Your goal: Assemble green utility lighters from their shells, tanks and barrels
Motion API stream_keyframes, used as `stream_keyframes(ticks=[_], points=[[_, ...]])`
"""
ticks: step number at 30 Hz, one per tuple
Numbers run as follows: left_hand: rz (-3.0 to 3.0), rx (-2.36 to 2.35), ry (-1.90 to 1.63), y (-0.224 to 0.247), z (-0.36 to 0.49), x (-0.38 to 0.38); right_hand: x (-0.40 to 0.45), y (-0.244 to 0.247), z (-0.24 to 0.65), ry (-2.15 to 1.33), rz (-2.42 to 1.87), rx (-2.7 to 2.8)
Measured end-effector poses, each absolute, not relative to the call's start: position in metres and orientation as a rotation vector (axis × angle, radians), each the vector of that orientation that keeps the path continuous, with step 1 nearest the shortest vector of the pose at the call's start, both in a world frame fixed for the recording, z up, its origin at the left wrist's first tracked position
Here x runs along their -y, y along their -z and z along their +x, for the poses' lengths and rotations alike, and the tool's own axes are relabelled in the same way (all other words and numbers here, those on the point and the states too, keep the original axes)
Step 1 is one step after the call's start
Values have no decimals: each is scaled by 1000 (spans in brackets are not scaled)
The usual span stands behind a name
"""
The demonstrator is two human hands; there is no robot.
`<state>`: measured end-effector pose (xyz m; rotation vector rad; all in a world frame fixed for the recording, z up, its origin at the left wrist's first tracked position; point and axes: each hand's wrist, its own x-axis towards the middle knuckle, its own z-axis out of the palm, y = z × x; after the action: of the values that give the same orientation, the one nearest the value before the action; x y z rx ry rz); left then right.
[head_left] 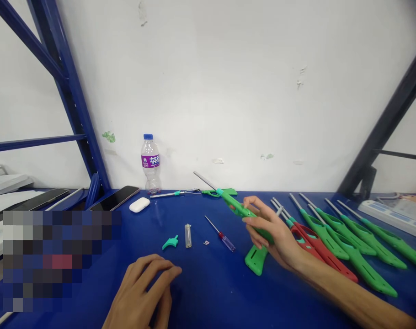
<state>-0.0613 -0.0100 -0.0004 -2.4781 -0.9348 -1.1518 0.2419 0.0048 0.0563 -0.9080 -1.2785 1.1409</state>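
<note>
My right hand grips a green long-nosed lighter, its metal tube pointing up and left. Beneath that hand lies another green lighter handle, partly hidden by the fingers. My left hand rests at the table's front, fingers loosely bent and a little apart, with nothing visible in them. Ahead of it are a teal trigger piece, a clear fuel tank and a tiny metal part. A screwdriver with a red and purple handle lies between the hands.
Several green lighters and two red ones lie on the right. At the back are a plastic bottle, a white earbud case, a phone, a detached lighter tube and a green casing. Blue shelf posts stand left.
</note>
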Motion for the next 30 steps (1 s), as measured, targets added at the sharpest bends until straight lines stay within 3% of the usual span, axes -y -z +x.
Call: stream_keyframes(ticks=[3, 7, 13, 24, 30], points=[[-2402, 1013, 1097, -19, -48, -9, -5, -55, 241, -1093, -892, 1309], [-2448, 1225, 555, -45, -21, -42, -7, -57, 241, -1030, -909, 1258], [-2514, 1238, 402, -45, 4, -66, -12, -58, 247, -963, -931, 1211], [-2493, 1279, 734, -50, -3, -74, -5, -67, 246, -1119, -875, 1204], [-2502, 938, 1086, -63, -7, -53, 4, -69, 244, -1380, -730, 1168]])
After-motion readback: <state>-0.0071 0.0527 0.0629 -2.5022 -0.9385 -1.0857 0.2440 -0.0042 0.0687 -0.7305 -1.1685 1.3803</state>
